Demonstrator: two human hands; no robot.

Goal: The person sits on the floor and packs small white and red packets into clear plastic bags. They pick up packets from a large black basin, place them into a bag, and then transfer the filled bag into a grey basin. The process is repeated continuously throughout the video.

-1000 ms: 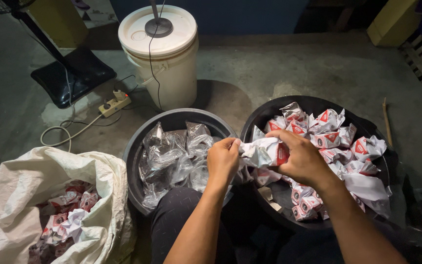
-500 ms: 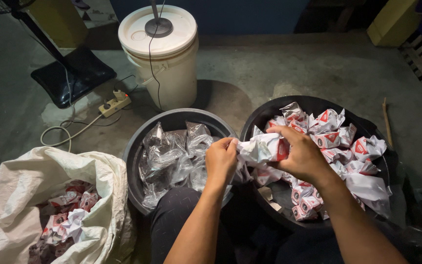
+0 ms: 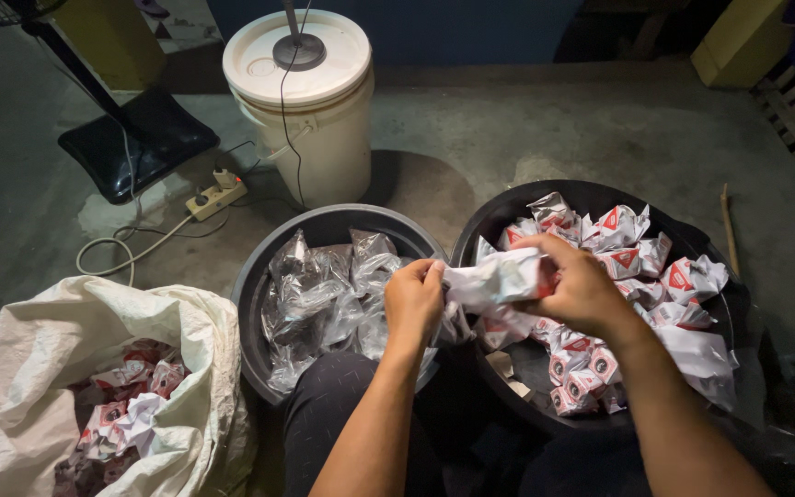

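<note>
two hands meet over the gap between two black tubs. the left hand (image 3: 413, 299) pinches one end of a white packet (image 3: 499, 278); the right hand (image 3: 580, 287) grips the other end, likely to pull it apart. the tub (image 3: 252, 285) under the left hand holds clear crumpled wrappers (image 3: 324, 290). the tub (image 3: 499, 216) under the right hand holds red-and-white packets (image 3: 623, 248), too many to count. far left of the hands, one open sack (image 3: 66, 322) holds more. one lidded white bucket (image 3: 310, 110) stands beyond the hands.

grey concrete floor (image 3: 526, 138) | white lidded bucket (image 3: 310, 101) | dim light
</note>
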